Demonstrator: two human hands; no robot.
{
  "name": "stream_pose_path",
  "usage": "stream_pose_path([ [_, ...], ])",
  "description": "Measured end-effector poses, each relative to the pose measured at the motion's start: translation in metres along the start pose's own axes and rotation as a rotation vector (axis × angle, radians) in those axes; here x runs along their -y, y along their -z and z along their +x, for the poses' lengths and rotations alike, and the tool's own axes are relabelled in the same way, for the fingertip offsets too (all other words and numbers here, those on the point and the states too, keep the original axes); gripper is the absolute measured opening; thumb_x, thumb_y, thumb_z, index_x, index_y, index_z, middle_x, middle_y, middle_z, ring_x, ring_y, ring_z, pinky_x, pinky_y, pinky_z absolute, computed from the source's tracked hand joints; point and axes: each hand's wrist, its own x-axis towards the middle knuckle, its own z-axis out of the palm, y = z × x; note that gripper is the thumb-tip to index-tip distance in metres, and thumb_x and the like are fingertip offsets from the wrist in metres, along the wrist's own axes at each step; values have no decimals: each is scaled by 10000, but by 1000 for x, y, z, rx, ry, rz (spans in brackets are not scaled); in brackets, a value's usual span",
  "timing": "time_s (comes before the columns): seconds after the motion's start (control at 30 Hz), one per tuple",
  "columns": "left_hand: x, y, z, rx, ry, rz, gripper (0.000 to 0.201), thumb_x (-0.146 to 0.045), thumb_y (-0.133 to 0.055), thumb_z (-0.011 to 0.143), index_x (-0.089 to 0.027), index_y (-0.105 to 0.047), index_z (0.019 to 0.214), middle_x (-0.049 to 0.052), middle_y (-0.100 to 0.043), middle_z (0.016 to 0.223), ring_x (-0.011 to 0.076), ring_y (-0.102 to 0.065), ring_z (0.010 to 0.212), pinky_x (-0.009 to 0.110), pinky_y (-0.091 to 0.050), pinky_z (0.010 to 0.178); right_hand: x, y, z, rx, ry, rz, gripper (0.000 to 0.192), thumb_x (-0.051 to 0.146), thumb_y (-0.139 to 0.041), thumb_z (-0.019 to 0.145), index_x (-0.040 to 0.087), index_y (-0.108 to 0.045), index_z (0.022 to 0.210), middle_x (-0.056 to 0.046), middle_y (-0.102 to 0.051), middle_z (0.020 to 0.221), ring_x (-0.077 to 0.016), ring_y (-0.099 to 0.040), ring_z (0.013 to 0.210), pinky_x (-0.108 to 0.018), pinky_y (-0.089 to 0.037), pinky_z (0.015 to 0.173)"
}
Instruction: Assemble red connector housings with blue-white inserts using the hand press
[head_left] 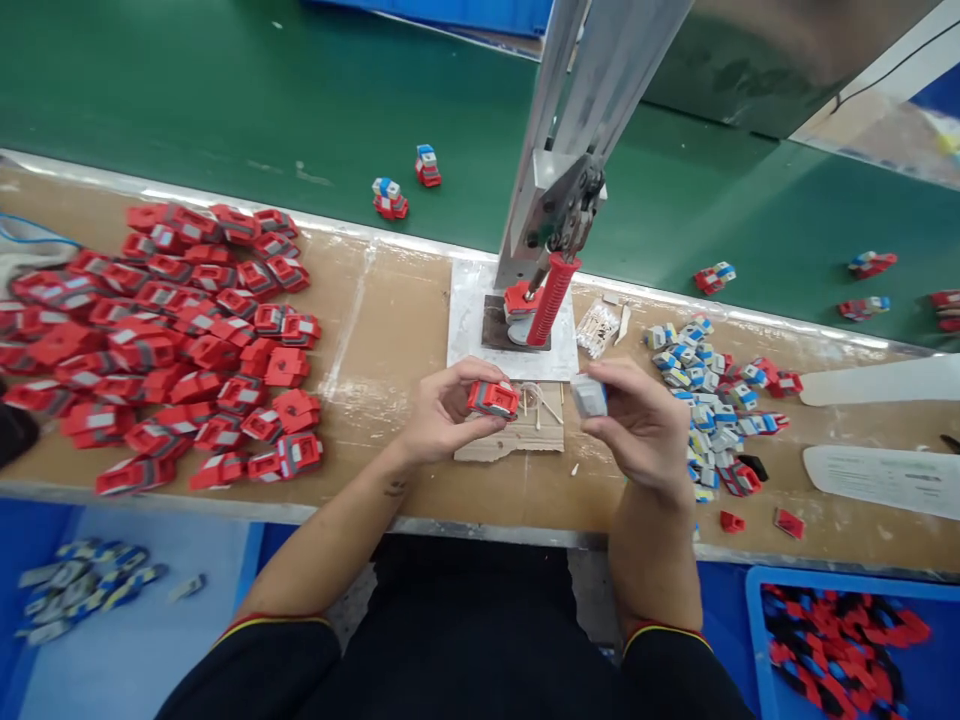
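Observation:
My left hand (452,412) is closed on a red toy car body (495,399), gripped between thumb and fingers in front of me. To its right, my right hand (637,420) pinches a small grey-white plastic piece (589,396) with a bluish edge. The two parts are apart from each other. Beneath them lies a torn cardboard piece (517,440) with cotton swabs on it. Just beyond stands a toggle clamp with a red handle (553,300), mounted on a metal plate (465,330); a red part (520,298) sits under the clamp.
Many red car bodies (202,350) are heaped on the left. Grey, blue and yellow pieces (705,400) pile up on the right, near two white strips (885,380). Assembled toys (390,198) rest on the green belt (225,110). Blue trays (757,640) hold more parts below the table edge.

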Motion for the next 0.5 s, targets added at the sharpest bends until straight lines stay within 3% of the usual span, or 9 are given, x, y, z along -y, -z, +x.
stream_pose_path([
  [0.1,-2,2,0,31,34,-31,348,-332,-901,818,-247,-728,1109,94,-751,1107,212,-782,954,324,-655,819,-8,-18,-2,10,34,69,425,480,-821,892,353,-743,1290,-31,-687,979,-179,-665,853,-294,-584,675],
  [0.2,-5,1,-1,61,68,-106,418,-289,-898,822,-262,-709,1193,79,-778,1090,195,-787,922,292,-636,806,-13,-28,-8,17,33,95,412,437,-844,876,349,-745,1266,-48,-675,1057,-189,-678,936,-289,-597,697],
  [0.33,-10,-2,-2,96,207,-230,549,-309,-916,802,-228,-631,1264,92,-803,1065,190,-782,874,251,-603,741,-15,-37,-13,-9,68,119,485,423,-869,848,324,-710,1295,-63,-720,1079,-199,-703,906,-295,-609,677],
  [0.5,-10,-4,-1,113,229,-285,443,-301,-904,818,-195,-656,1168,53,-803,963,136,-753,741,194,-565,658,-15,-45,-15,-91,113,62,522,458,-892,811,294,-706,1270,-74,-758,1042,-233,-730,900,-352,-634,722],
])
